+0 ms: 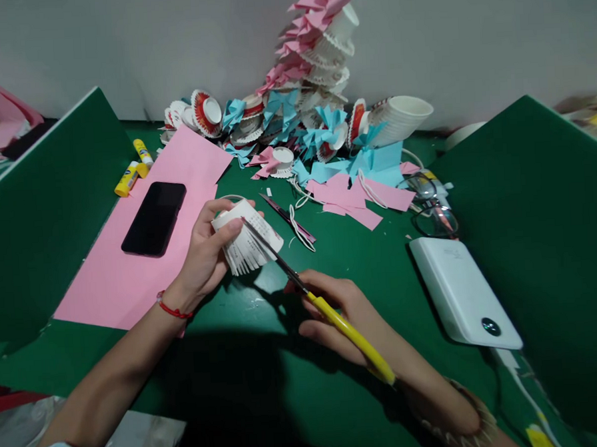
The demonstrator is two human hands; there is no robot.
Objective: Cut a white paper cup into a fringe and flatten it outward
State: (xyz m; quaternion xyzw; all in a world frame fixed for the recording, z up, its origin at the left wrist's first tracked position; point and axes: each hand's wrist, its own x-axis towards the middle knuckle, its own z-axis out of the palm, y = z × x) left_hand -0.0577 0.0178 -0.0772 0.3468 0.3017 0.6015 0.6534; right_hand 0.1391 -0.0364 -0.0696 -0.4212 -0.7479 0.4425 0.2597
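My left hand (212, 245) grips a white paper cup (266, 235) whose wall is cut into narrow strips along its lower left side. The thumb presses on the cup's printed wall. In my right hand (335, 308) is a pair of scissors (347, 331) with yellow handles, its blades lying against the uncut part of the cup. Whether the blades are apart is hard to see. Left of the cup, a black phone (154, 219) lies on a large pink paper sheet (106, 280). Behind the cup are tweezers or a thin pointed tool (283, 214) and a white string loop (296, 229).
Cut paper cups with pink and blue paper bows (282, 107) are heaped along the wall. Pink paper scraps (350, 195), glasses (433, 216) and a white power bank (465, 291) lie rightward. Glue sticks (127, 179) stand left. Green partitions (534, 238) flank the green table (227, 387).
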